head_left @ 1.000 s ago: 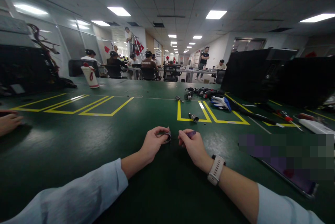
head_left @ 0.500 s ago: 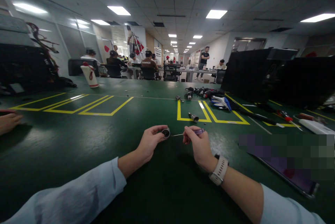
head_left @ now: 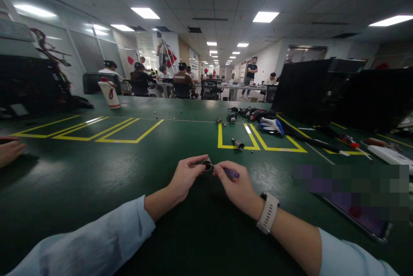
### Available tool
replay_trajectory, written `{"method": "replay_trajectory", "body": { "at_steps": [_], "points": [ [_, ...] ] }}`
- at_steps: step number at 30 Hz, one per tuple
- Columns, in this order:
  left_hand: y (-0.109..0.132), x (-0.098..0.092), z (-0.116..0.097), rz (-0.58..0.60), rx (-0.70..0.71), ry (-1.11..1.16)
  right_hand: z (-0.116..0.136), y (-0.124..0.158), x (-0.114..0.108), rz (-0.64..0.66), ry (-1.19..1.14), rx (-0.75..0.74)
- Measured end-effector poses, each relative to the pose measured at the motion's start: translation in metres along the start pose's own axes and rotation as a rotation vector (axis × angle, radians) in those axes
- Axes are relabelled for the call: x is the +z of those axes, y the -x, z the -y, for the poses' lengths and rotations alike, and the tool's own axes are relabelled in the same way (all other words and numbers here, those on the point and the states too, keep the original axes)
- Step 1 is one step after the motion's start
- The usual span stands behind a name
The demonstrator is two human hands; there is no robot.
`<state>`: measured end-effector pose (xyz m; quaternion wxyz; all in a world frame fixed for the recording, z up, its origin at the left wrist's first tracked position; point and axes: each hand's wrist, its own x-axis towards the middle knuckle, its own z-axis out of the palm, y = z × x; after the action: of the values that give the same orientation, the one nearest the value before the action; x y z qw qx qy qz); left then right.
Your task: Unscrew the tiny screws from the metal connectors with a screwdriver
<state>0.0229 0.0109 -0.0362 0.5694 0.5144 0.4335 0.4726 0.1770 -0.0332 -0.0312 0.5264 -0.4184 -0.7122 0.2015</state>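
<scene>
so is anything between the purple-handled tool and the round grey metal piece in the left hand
Nothing visible: the right hand holds the purple-handled tool with its metal shaft at the open mouth of the round grey metal piece in the left hand.

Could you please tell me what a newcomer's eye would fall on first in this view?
Probably the left hand, near the centre, holding a small round grey part, and the right hand beside it, holding a purple-handled tool with its tip at the part's opening. Next might come the yellow tape outlines on the green tabletop, then the white cup at back left.
</scene>
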Motion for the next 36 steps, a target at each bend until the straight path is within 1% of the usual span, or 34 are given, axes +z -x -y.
{"method": "replay_trajectory", "body": {
  "at_steps": [5,9,13,18,22,30,36],
  "points": [
    [0.0009,-0.0013,0.0002,0.027,0.023,-0.037,-0.0002,0.0005,0.0004,0.019,0.046,-0.054],
    [0.0019,-0.0002,-0.0016,0.019,0.027,-0.073,-0.0011,0.0018,0.0017,0.040,0.097,-0.117],
    [0.0032,-0.0001,-0.0032,0.023,0.074,-0.118,0.0017,0.0024,0.0022,0.087,0.192,-0.186],
    [0.0038,0.0001,-0.0028,0.011,0.095,-0.155,0.0053,0.0032,0.0010,0.122,0.238,-0.226],
    [0.0015,0.0001,-0.0008,0.014,0.094,-0.153,0.0042,0.0045,0.0011,0.111,0.257,-0.272],
    [-0.0001,-0.0018,0.0009,0.017,0.093,-0.164,0.0024,0.0059,0.0012,0.132,0.276,-0.298],
    [0.0029,0.0011,-0.0037,0.004,0.091,-0.162,0.0031,0.0070,0.0003,0.153,0.311,-0.316]
  ]
}}
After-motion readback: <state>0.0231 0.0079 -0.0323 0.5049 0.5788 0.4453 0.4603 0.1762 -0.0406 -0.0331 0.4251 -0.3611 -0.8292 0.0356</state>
